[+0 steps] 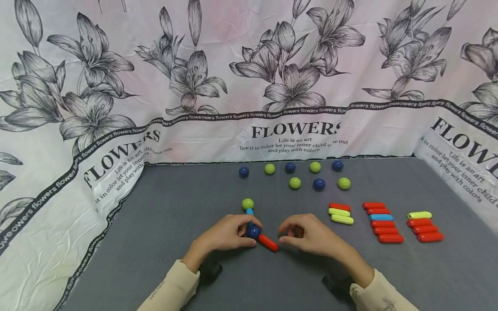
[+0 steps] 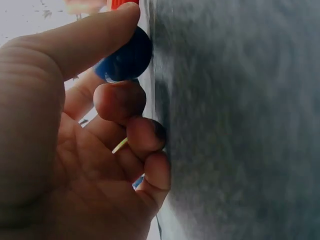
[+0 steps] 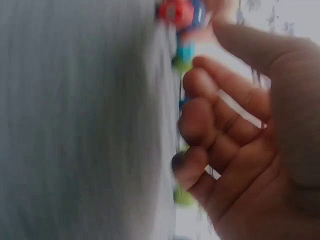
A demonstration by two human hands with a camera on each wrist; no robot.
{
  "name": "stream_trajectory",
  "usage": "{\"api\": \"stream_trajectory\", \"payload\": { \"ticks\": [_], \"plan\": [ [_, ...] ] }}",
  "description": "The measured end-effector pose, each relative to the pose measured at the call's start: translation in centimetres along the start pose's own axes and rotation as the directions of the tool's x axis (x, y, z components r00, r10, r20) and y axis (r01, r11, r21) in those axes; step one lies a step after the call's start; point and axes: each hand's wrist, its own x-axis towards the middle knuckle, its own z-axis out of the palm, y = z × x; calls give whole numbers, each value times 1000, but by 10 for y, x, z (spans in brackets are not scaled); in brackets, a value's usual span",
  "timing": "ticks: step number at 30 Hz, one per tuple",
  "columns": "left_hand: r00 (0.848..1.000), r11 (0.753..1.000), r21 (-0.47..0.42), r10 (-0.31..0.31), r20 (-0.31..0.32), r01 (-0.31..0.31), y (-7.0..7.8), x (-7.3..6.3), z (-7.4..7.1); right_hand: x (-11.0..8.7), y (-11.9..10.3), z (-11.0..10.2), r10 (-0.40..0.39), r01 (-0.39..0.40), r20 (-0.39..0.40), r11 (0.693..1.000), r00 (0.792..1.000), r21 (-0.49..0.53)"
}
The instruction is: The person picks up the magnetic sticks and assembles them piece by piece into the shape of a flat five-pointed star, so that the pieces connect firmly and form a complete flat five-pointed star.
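My left hand (image 1: 232, 232) pinches a dark blue ball (image 1: 253, 231) between thumb and fingers, low over the grey table. A red stick (image 1: 268, 243) joins the ball and points toward my right hand. On the ball's far side a short blue stick (image 1: 250, 211) leads to a green ball (image 1: 247, 204). My right hand (image 1: 307, 233) hovers just right of the red stick's free end, its fingers loosely bent and holding nothing. In the left wrist view the blue ball (image 2: 131, 56) sits by the thumb tip. The right wrist view shows the red stick (image 3: 175, 12) blurred, apart from the fingers.
Loose blue balls (image 1: 319, 184) and green balls (image 1: 344, 183) lie along the back of the grey table (image 1: 186, 194). Rows of red sticks (image 1: 390, 238), yellow sticks (image 1: 342, 219) and a blue stick (image 1: 381, 217) lie at the right. A flowered cloth (image 1: 202, 142) hangs behind.
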Motion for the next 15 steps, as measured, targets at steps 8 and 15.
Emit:
{"api": "stream_trajectory", "payload": {
  "ticks": [8, 15],
  "plan": [
    [999, 999, 33, -33, 4, 33, 1, -1, -1, -17, 29, -40, -43, -12, -246, 976, 968, -217],
    [998, 999, 53, 2, -69, 2, 7, -1, 1, -23, 41, -54, 12, -125, -367, 950, 930, -287]
  ]
}}
